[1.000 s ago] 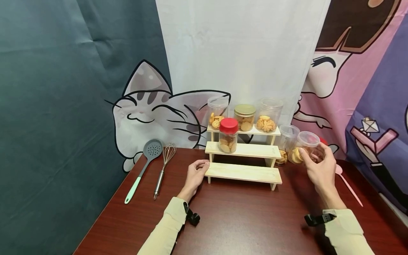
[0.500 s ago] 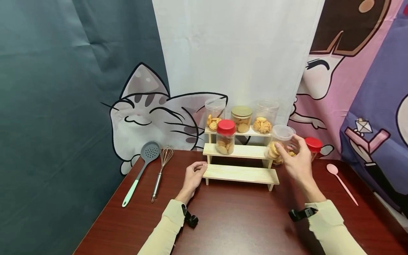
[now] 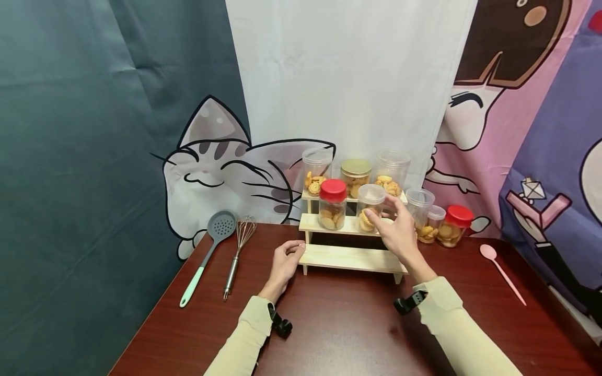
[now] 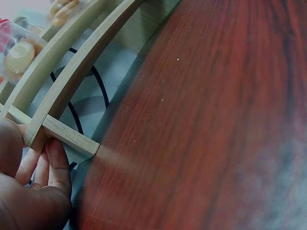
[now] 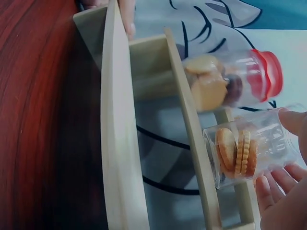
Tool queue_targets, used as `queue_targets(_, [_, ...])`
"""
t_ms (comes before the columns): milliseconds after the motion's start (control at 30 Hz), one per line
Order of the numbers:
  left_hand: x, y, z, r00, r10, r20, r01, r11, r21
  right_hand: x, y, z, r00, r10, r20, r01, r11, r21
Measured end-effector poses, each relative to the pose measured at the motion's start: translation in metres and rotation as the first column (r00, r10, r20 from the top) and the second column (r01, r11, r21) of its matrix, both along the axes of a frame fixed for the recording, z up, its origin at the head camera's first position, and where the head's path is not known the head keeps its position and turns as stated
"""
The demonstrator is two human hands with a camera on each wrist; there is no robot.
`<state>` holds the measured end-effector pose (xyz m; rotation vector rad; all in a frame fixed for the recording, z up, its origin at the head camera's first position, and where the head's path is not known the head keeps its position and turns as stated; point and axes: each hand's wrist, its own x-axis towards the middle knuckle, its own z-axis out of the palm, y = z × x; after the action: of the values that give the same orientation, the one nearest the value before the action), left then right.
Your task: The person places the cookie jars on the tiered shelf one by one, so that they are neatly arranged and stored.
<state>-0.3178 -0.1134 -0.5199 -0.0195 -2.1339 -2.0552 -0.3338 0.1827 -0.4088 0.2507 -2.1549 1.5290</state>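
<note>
A three-tier wooden display rack [image 3: 348,257] stands on the table. My left hand [image 3: 284,263] grips the left end of its lowest tier; in the left wrist view the fingers [image 4: 57,165] curl beneath the board. With my right hand [image 3: 400,230] I hold a clear plastic jar [image 3: 368,203] of cookies upright at the middle tier. In the right wrist view its base [image 5: 213,160] is right at that board, and sandwich cookies [image 5: 240,151] show inside. Just left of it, a red-lidded cookie jar [image 3: 333,209] sits on the same tier.
On the top tier are a clear jar [image 3: 316,167], a gold-lidded jar [image 3: 356,175] and another clear jar [image 3: 393,167]. Right of the rack stand several jars, one red-lidded [image 3: 453,225], and a pink spoon [image 3: 500,271]. A slotted turner [image 3: 209,256] and whisk [image 3: 240,256] lie left.
My right hand has carried the clear cookie jar leftward from beside the rack to the middle tier. My left hand stays on the rack's lowest board.
</note>
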Motion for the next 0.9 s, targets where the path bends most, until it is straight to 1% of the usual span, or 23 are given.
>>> queue_targets(100, [0.000,0.000,0.000,1.000,0.000,0.000,0.000,1.000,-0.004,-0.004,-0.007,-0.002,0.999,0.022,0.024,-0.022,1.000,-0.005])
queue_targets(167, [0.000,0.001,0.000,1.000,0.000,0.003,0.000,1.000,-0.005,-0.006,-0.010,-0.003,0.999,0.022,0.038,-0.021,1.000,-0.008])
queue_targets(400, [0.000,-0.001,0.001,1.000,-0.001,0.000,0.001,1.000,-0.006,-0.012,-0.015,-0.002,0.998,-0.025,0.054,0.022,0.999,0.047])
queue_targets(533, [0.000,-0.002,0.003,1.000,-0.001,0.002,0.001,1.000,-0.012,-0.012,-0.017,0.000,0.999,-0.021,0.049,0.019,0.999,0.050])
queue_targets(633, [0.001,-0.001,0.002,1.000,0.003,0.007,-0.003,1.000,-0.014,-0.011,-0.018,-0.001,0.998,-0.019,0.053,0.016,0.998,0.054])
queue_targets(733, [0.001,-0.001,0.001,1.000,0.005,0.009,-0.005,1.000,-0.010,-0.009,-0.018,-0.004,0.998,-0.017,0.057,0.013,0.998,0.067])
queue_targets(900, [0.002,0.000,0.002,1.000,0.005,-0.002,-0.005,1.000,-0.012,-0.003,-0.013,-0.012,0.999,-0.011,0.051,0.005,0.994,0.113])
